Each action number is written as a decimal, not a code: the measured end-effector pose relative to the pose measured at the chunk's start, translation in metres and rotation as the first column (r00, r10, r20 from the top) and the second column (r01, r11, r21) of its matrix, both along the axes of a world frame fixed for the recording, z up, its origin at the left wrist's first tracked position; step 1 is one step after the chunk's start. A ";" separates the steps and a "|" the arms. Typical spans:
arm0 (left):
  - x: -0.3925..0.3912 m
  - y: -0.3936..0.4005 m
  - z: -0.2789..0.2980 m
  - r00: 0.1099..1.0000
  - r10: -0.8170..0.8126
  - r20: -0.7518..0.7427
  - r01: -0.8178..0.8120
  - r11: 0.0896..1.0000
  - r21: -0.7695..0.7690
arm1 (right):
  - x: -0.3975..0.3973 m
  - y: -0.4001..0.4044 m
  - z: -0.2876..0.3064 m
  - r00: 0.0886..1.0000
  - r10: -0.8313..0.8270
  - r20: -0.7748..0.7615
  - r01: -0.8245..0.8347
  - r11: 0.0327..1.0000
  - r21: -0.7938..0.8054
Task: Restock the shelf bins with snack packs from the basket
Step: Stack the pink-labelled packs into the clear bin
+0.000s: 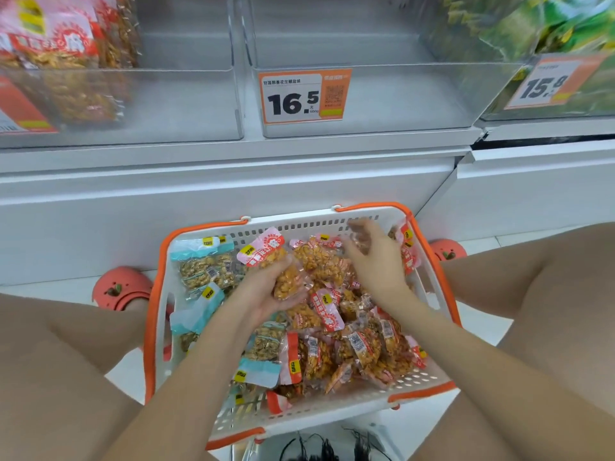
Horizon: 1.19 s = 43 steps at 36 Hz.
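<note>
Progress: an early stage is judged; most packs are seen in the basket (156, 294), and nearly all the restocking is left.
Middle bin (366, 94): nothing is seen inside it; a 16.5 price tag (304, 96) is fixed to its front.
Left bin (183, 104): pink-labelled packs are stacked at its left side only; the rest looks bare.
Right bin (549, 104): green packs are seen through its wall, blurred.
Basket: it is set on the floor below the shelf, between the person's knees; pink packs are heaped at centre and right, blue packs (196, 257) along the left.
Held pack (283, 277): it is kept just above the heap, in the left hand.
Pack axis: the long axis is tilted, running from the pink header at upper left down to the lower right; the header is pointed toward the shelf.
Left hand (266, 294): palm up, fingers curled round the pack's lower end.
Right hand (372, 254): it is reached into the far right of the basket; the fingers are blurred, so whether a pack is gripped cannot be told.
</note>
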<state>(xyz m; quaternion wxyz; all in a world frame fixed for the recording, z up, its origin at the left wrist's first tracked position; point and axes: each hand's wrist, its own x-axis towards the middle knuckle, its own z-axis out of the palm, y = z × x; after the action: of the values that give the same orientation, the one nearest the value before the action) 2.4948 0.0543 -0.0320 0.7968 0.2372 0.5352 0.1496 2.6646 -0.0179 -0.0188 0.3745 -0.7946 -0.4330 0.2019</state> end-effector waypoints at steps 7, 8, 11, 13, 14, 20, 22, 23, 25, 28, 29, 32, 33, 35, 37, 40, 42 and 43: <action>0.007 -0.008 0.004 0.994 -0.094 0.053 0.094 0.996 0.010 | 0.084 0.007 -0.027 0.922 -0.334 0.194 0.376 0.890 -0.257; 0.008 -0.008 0.006 0.994 -0.097 0.053 0.096 0.995 0.014 | 0.085 0.007 -0.030 0.931 -0.323 0.170 0.361 0.881 -0.305; 0.009 -0.010 0.010 0.995 -0.098 0.021 0.097 0.995 0.034 | 0.080 0.009 -0.036 0.932 -0.337 0.136 0.363 0.888 -0.282; 0.009 -0.008 0.011 0.995 -0.096 0.027 0.094 0.993 0.064 | 0.069 0.008 -0.028 0.916 -0.400 0.030 0.398 0.896 -0.198; 0.008 -0.006 0.011 0.995 -0.095 0.023 0.092 0.991 0.101 | 0.062 0.008 -0.022 0.910 -0.414 -0.025 0.407 0.902 -0.147; 0.003 0.007 0.024 0.999 -0.047 0.009 0.043 0.964 0.263 | 0.029 0.012 0.042 0.858 -0.123 -0.499 0.155 0.988 0.022; -0.002 0.011 0.029 0.999 -0.014 0.045 0.000 0.957 0.291 | 0.026 0.010 0.053 0.794 0.017 -0.608 -0.018 1.000 0.004; -0.005 0.013 0.030 0.998 -0.015 0.054 -0.002 0.953 0.304 | 0.026 0.009 0.056 0.784 0.063 -0.617 -0.088 0.996 -0.009; -0.011 0.016 0.031 0.998 -0.025 0.051 0.007 0.944 0.330 | 0.025 0.008 0.062 0.789 0.121 -0.602 -0.182 0.982 -0.041; -0.015 0.018 0.037 0.999 -0.032 0.041 0.015 0.937 0.350 | 0.017 0.009 0.066 0.824 0.106 -0.556 -0.201 0.973 -0.111; -0.015 0.017 0.038 0.998 -0.045 0.036 0.029 0.930 0.366 | 0.013 0.010 0.066 0.844 0.076 -0.531 -0.171 0.976 -0.133; -0.011 0.009 0.042 0.991 -0.091 -0.095 0.128 0.846 0.518 | 0.001 0.012 0.066 0.843 -0.012 -0.538 -0.079 0.986 -0.146; -0.008 0.007 0.042 0.981 -0.101 -0.163 0.179 0.789 0.587 | -0.005 0.013 0.068 0.810 -0.025 -0.585 -0.065 0.989 -0.132; -0.004 0.001 0.045 0.970 -0.127 -0.208 0.234 0.719 0.654 | -0.017 0.015 0.073 0.720 -0.057 -0.691 -0.019 0.995 -0.101; -0.001 -0.005 0.051 0.970 -0.187 -0.156 0.244 0.731 0.638 | -0.027 0.020 0.076 0.636 -0.081 -0.768 0.036 0.997 -0.075; -0.003 -0.012 0.056 0.947 -0.285 -0.150 0.316 0.731 0.605 | -0.034 0.024 0.077 0.568 -0.080 -0.819 0.063 0.997 -0.054; -0.005 -0.014 0.056 0.927 -0.315 -0.203 0.368 0.668 0.646 | -0.034 0.026 0.076 0.550 -0.075 -0.832 0.055 0.997 -0.054; -0.005 -0.013 0.055 0.923 -0.308 -0.231 0.381 0.648 0.659 | -0.034 0.027 0.076 0.526 -0.067 -0.848 0.042 0.998 -0.053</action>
<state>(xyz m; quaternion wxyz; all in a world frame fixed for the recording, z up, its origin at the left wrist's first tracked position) 2.4900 0.0410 0.0231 0.6358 0.6220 0.4232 0.1727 2.6307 0.0092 0.0572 0.5332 -0.6144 -0.1689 0.5565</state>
